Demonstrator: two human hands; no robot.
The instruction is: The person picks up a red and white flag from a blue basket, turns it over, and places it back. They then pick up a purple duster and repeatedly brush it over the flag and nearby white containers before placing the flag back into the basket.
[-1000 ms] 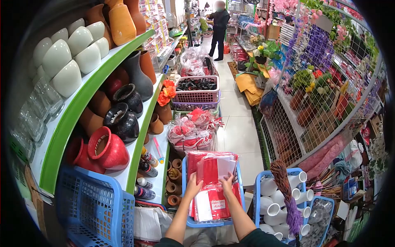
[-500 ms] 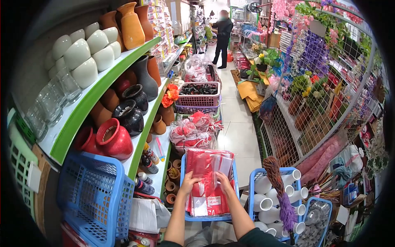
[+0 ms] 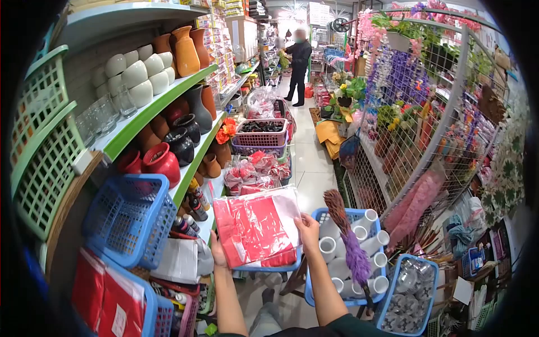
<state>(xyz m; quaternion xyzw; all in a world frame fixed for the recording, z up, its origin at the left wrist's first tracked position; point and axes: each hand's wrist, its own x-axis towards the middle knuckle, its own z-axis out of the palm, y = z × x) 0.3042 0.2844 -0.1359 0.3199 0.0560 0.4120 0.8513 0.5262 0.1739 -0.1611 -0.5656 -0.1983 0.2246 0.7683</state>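
Observation:
A stack of flat red and white packets (image 3: 255,224) in clear, shiny plastic is between my two hands, tilted to the left. My left hand (image 3: 218,253) grips its left edge, with most fingers hidden beneath. At the right edge, my right hand (image 3: 307,229) pinches the packets, thumb on top. The stack hangs over a blue basket (image 3: 292,267), whose front rim shows below it; what lies inside is mostly covered.
Another blue basket (image 3: 150,306) with red packets stands lower left, below a blue basket (image 3: 126,224). White vases fill a basket (image 3: 331,300) at right, a bundle of twigs (image 3: 337,213) across it. Vases line the green-edged shelf (image 3: 163,90). A person (image 3: 299,62) stands in the aisle.
The packets have risen out of the blue basket and tilted, with my hands now at their side edges. My view has swung left, showing the basket of red packets at lower left.

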